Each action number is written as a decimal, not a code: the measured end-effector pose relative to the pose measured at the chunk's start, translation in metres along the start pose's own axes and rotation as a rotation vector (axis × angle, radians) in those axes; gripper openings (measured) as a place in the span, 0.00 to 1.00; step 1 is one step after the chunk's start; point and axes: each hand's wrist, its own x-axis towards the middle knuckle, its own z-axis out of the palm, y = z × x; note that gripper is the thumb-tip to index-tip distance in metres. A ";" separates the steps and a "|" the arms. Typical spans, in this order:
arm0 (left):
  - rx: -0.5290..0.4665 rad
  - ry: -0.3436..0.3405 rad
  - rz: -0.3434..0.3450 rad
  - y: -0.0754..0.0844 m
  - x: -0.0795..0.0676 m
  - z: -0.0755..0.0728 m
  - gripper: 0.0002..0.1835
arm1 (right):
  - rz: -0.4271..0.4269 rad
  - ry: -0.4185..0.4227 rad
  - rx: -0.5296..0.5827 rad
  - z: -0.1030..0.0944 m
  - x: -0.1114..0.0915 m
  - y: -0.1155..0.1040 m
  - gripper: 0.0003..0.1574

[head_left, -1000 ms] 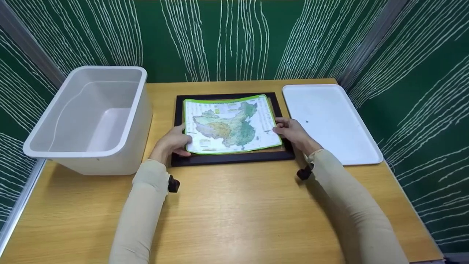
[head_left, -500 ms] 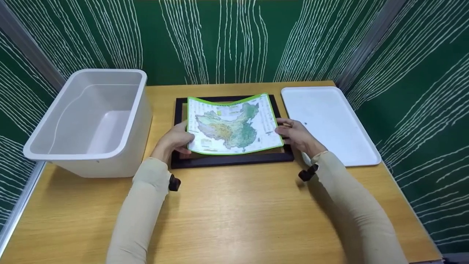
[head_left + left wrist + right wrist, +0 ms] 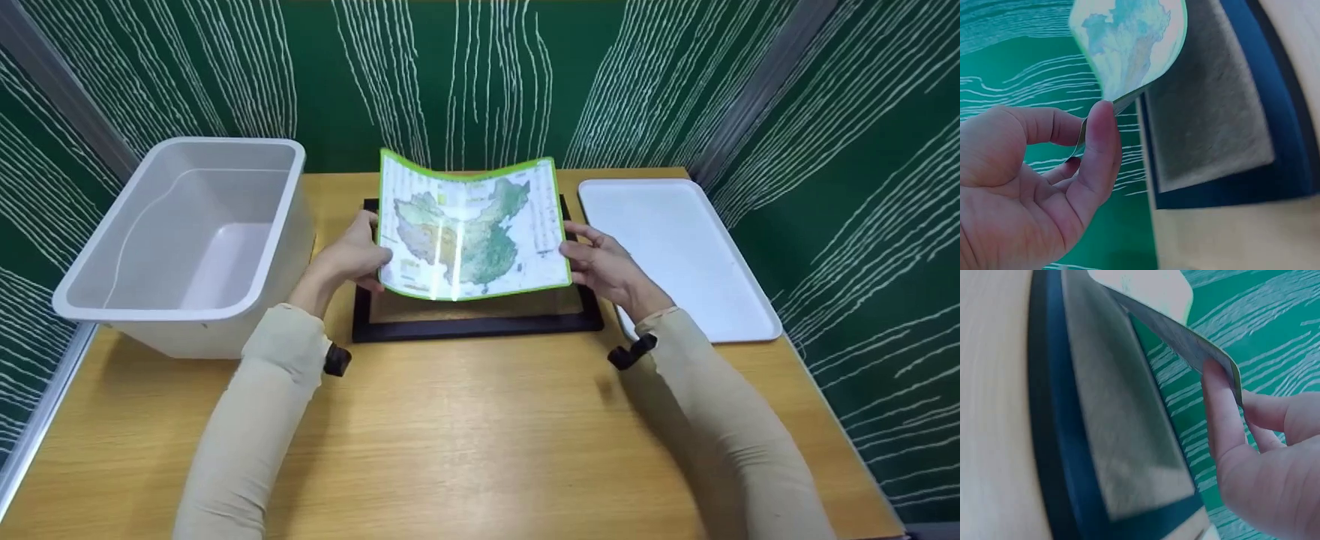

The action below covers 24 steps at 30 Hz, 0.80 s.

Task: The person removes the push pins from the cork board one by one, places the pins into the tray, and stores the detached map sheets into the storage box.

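A flexible map sheet (image 3: 480,225) with a green border hangs above a black frame (image 3: 480,328), its sides curving up and its middle sagging. My left hand (image 3: 346,256) pinches the left edge between thumb and fingers. On the opposite side, my right hand (image 3: 606,268) grips the right edge the same way. The left wrist view shows the sheet's edge between the thumb and fingers of my left hand (image 3: 1039,174). Below the sheet lies the frame's brown inner panel (image 3: 1123,410), clearly apart from it. The map covers most of the frame in the head view.
To the left stands a deep white plastic bin (image 3: 180,315). A shallow white tray (image 3: 682,262) lies at the right on the wooden table (image 3: 480,435). Green walls with white line patterns (image 3: 495,90) enclose the back and sides.
Both hands have raised the map from just over the frame to higher above it. The sheet bows more, light now glares on its middle, and more of the brown panel shows.
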 end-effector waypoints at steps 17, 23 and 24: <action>0.165 0.019 0.126 0.039 -0.067 -0.071 0.32 | -0.089 -0.111 0.141 0.066 -0.002 -0.024 0.36; 0.176 0.050 0.124 0.032 -0.078 -0.099 0.34 | -0.119 -0.123 0.157 0.085 -0.001 -0.027 0.34; 0.179 0.056 0.116 0.030 -0.079 -0.102 0.34 | -0.123 -0.130 0.165 0.089 0.000 -0.027 0.35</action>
